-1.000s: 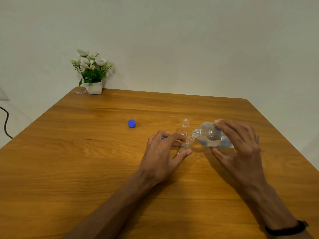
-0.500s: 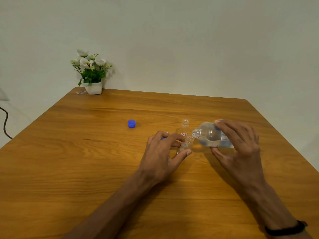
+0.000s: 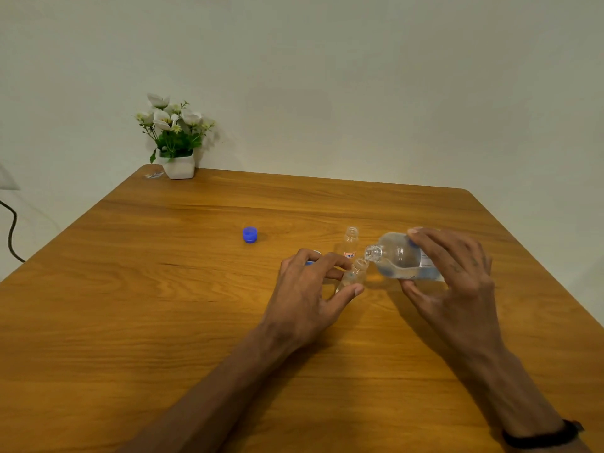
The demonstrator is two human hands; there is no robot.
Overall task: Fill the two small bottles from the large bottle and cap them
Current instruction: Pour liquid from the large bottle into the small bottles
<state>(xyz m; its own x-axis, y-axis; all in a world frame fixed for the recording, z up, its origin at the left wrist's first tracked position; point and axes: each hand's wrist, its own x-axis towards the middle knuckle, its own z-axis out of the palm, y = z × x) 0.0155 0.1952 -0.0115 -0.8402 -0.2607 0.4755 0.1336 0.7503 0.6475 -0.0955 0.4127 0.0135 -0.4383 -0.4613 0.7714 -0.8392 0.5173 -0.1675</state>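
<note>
Head view: my right hand (image 3: 457, 276) grips the large clear plastic bottle (image 3: 400, 259), right of the frame's centre. I hold it tipped on its side, long axis running almost level across the frame, open mouth pointing left and slightly down. Its white label shows at my fingers, but I can't read the print. That mouth sits just over the neck of a small clear bottle (image 3: 354, 274), which leans right with its opening pointing up toward the big one; my left hand (image 3: 307, 289) pinches it between thumb and fingers. Just behind stands the second small clear bottle (image 3: 350, 240), upright and uncapped, with a red-edged label too small to read. A blue screw cap (image 3: 250, 234) lies well to the left on the wooden table (image 3: 130, 305), and something blue peeks out behind my left fingers. Bare wood stretches wide toward the left and lower edges; the table's right edge runs close past my right hand. A white pot of flowers (image 3: 178, 161) sits at the far upper-left corner.
</note>
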